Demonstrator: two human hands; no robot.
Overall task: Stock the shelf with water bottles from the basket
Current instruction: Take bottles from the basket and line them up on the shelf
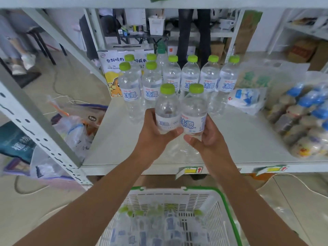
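My left hand (156,134) grips a clear water bottle with a green cap (166,107), held upright over the white shelf (124,139). Right beside it, my right hand (207,137) grips a second green-capped water bottle (194,110); the two bottles touch. Behind them, several matching bottles (190,75) stand in rows at the back of the shelf. Below the shelf edge sits the white basket with a green rim (177,194), with several more bottles (159,226) lying inside it.
A yellow and white carton (110,71) stands at the shelf's back left. A blue and white packet (246,98) and a bag of blue-capped small bottles (301,119) lie on the right. A perforated metal upright (35,132) frames the left side. A person's legs (193,32) show behind the shelf.
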